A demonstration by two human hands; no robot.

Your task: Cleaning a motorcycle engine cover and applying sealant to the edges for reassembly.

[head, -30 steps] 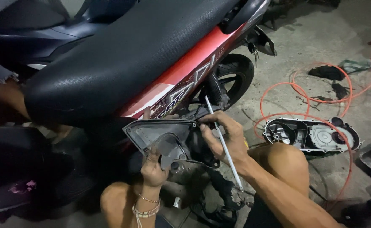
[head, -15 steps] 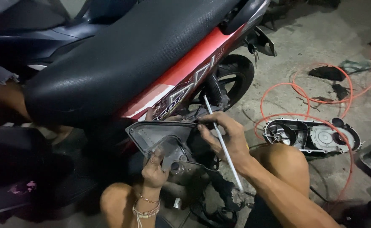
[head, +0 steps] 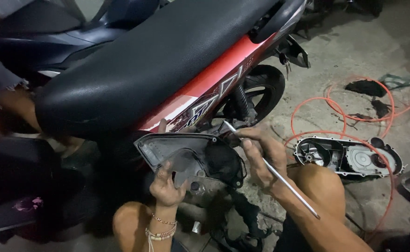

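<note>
Fitting the black plastic cover at the scooter's engine side

My left hand [head: 167,186] grips the plastic cover [head: 191,156] against the scooter [head: 177,70]; my right hand [head: 261,156] clamps a long metal rod [head: 275,172]. The crankcase cover [head: 349,157] lies off on the floor, so reassembly remains.

grey concrete floor [head: 354,42], stained and dimly lit. an orange hose [head: 335,102] loops across it beside dark rags [head: 365,87] and a metal engine cover [head: 349,157]. a second, dark blue scooter [head: 74,28] stands behind, in shadow.
</note>
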